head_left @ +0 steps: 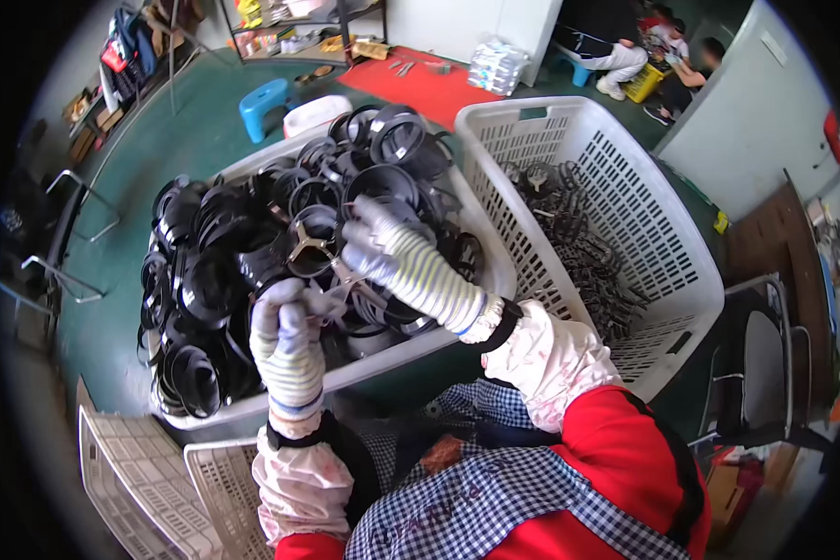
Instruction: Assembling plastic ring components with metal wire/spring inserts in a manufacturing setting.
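Note:
My left hand (289, 350), in a striped knit glove, is over the near side of a heap of black plastic rings (210, 289), its fingers bent together; what they hold, if anything, is blurred. My right hand (401, 266), gloved alike, reaches over the middle of the heap with thumb and fingers closed by a grey metal bracket (347, 274) that lies between the two hands. Just beyond it, a three-armed metal piece (308, 245) shows in front of a black ring. The rings fill a large white tub (345, 375).
Right of the tub stands a white slatted basket (639, 210) holding many dark metal parts (583, 257). Empty-looking white crates (149, 476) are at the lower left. A blue stool (264, 107), a red mat (401, 82), a chair (761, 373) and seated people (677, 65) are around.

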A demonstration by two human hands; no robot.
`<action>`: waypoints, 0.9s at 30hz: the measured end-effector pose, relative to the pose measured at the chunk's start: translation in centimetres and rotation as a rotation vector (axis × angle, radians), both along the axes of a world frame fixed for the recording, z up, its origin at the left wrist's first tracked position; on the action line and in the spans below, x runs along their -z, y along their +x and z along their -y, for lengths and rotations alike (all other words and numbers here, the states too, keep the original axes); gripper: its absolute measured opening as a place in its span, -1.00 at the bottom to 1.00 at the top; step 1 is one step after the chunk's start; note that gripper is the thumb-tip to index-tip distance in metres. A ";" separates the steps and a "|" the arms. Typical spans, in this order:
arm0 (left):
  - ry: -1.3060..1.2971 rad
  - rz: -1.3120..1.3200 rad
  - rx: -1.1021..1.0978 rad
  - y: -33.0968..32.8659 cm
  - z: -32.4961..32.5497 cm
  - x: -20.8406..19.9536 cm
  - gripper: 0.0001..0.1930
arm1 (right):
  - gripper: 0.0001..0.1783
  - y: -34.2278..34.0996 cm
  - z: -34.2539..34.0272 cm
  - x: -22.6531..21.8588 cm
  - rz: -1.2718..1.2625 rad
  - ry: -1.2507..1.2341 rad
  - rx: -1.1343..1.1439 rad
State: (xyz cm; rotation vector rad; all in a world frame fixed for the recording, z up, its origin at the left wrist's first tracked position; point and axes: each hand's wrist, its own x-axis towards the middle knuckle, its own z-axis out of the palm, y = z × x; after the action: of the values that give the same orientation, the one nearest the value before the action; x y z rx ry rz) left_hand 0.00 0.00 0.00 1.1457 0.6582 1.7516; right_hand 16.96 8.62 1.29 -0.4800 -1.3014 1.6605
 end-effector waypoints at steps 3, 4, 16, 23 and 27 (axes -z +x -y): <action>0.057 0.022 0.047 -0.1 -0.2 -0.1 -0.70 | -0.21 -0.2 1.5 1.4 0.191 -0.113 -0.107; 0.029 0.087 0.039 0.6 0.2 -0.1 -0.70 | -0.27 0.2 2.1 1.1 0.234 -0.098 -0.096; 0.123 0.026 0.087 2.7 0.7 -0.2 -0.66 | -0.51 0.9 1.0 1.3 -0.103 -0.373 0.104; 0.143 -0.139 -0.156 2.1 0.1 0.0 -0.28 | -0.50 -0.6 2.3 1.6 0.134 0.125 0.196; 0.034 -0.049 -0.060 2.3 -0.4 0.5 0.15 | -0.51 -0.7 2.9 1.4 0.102 -0.082 -0.010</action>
State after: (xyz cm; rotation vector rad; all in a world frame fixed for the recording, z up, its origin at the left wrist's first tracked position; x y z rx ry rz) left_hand 2.27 0.41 -0.48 1.2061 0.7009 1.7963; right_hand 16.29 5.74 -0.16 -0.6147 -1.3144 1.7223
